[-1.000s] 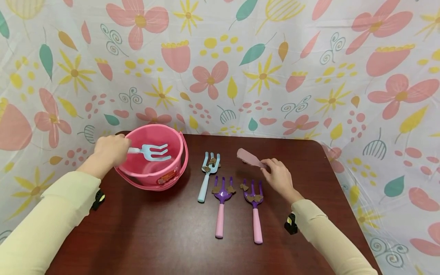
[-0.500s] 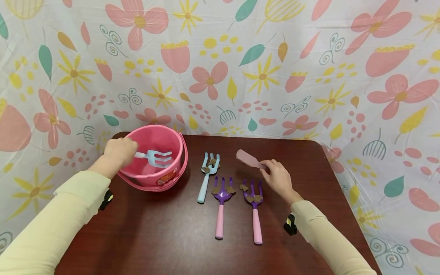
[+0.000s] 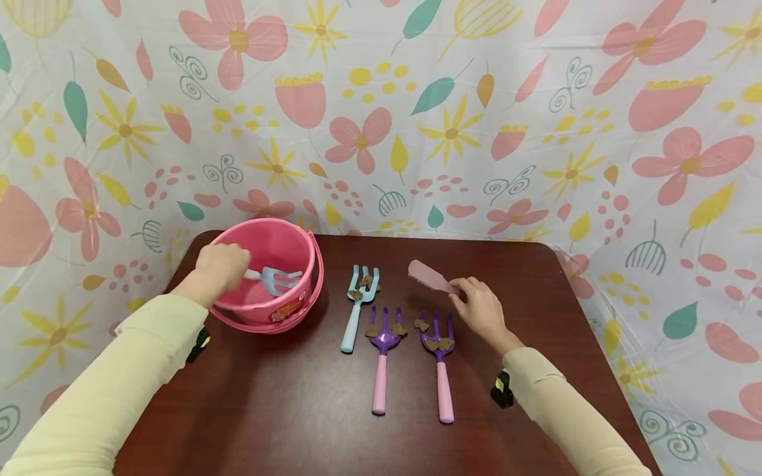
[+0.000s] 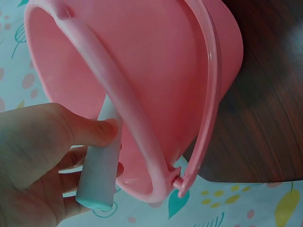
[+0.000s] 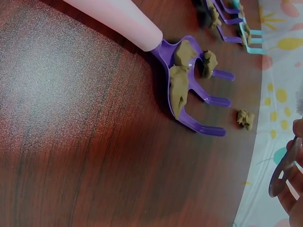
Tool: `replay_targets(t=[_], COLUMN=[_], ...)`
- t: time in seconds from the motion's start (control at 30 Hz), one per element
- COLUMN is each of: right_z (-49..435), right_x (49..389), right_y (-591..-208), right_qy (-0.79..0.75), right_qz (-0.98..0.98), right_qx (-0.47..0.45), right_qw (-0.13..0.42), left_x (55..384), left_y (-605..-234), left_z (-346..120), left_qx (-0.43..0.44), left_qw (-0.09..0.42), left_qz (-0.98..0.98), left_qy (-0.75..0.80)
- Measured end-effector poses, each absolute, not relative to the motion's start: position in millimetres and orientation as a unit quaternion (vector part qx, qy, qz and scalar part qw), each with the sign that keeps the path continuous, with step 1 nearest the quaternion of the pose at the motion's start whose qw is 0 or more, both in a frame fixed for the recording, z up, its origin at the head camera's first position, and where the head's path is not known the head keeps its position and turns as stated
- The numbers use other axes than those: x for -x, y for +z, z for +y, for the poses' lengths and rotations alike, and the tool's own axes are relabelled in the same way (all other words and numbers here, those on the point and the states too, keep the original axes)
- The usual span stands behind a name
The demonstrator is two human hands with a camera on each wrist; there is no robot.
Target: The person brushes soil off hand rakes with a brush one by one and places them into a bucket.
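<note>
My left hand (image 3: 223,268) grips the handle of a light blue toy garden fork (image 3: 280,280). Its tines point right and sit inside the mouth of a pink bucket (image 3: 282,241). In the left wrist view, thumb and fingers wrap the fork's pale handle (image 4: 102,165) beside the bucket rim. My right hand (image 3: 479,307) holds a pink brush (image 3: 430,276) by its handle, bristles facing down, above the table. Below and left of it lie a second light blue fork (image 3: 351,324) and two purple forks with pink handles (image 3: 381,383), (image 3: 444,390). Brown clay-like clumps (image 5: 179,87) stick to these three.
The dark wooden table (image 3: 286,410) has rounded back corners. A loose brown clump (image 5: 245,119) lies on it beyond the right purple fork's tines. A flower-patterned curtain (image 3: 381,132) hangs behind the table. The bucket's pink carrying handle (image 4: 210,71) hangs down outside its wall.
My left hand has moved right and slightly down, bringing the fork lower into the bucket. My right hand and the brush have hardly moved.
</note>
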State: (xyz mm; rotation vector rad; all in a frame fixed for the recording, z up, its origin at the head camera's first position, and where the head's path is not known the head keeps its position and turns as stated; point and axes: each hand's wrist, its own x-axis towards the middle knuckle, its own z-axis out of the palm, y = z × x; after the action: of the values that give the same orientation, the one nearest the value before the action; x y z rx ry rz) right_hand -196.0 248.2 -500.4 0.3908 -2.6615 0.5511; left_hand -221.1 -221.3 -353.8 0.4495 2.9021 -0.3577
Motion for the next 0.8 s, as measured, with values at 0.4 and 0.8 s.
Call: replay_targets(t=[0.4,0.8], right_z=[248,250], right_x=[195,192], right_y=[-498,-494], right_qy=[0.199,0.198], right_qz=[-0.95,-0.952], right_qx=[-0.139,-0.139], right_qw=[0.196,0.187], left_x=[220,217], left_y=[-362,-376], left_z=[-225,-234], left_qx=[-0.17,-0.148], left_qw=[0.093,0.098], left_qz=[0.974,0.982], left_qy=[-0.12,-0.067])
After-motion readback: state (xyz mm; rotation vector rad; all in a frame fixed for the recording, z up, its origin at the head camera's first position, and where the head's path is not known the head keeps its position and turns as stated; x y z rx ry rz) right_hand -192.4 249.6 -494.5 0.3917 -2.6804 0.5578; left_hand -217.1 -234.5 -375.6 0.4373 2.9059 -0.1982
